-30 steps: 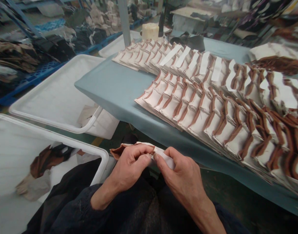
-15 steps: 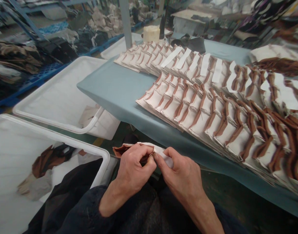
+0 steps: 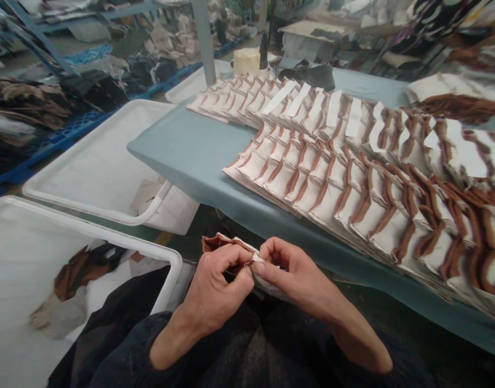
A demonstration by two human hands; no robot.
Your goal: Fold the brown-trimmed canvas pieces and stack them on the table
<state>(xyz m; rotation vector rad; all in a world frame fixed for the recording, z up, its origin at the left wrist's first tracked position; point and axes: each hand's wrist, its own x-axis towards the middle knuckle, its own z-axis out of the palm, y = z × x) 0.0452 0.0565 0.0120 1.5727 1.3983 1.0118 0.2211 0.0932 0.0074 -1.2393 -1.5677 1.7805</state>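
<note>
Between my two hands, above my lap, is a folded brown-and-white fabric piece [image 3: 215,242], its brown inner side showing at the far left end. My left hand [image 3: 221,283] pinches its edge between thumb and bent fingers. Close against it, my right hand [image 3: 291,269] is closed on the piece's white right-hand part, with the thumb on top. The fingers hide most of the piece's middle. Beyond my hands, rows of similar white pieces with brown edges [image 3: 312,175] lie overlapped on the blue-grey table.
The blue-grey table [image 3: 170,137] slants across ahead of me, its near edge just beyond my hands. White strips [image 3: 334,108] lie on the back row. At my left stand a white bin [image 3: 178,269] with fabric scraps and another white bin [image 3: 81,156]. A grey post [image 3: 205,43] rises behind.
My right hand has turned, its fingers now bent over the white part and its forearm swung outward. The fabric piece's left end has shifted slightly right and up. My left hand keeps its pinch.
</note>
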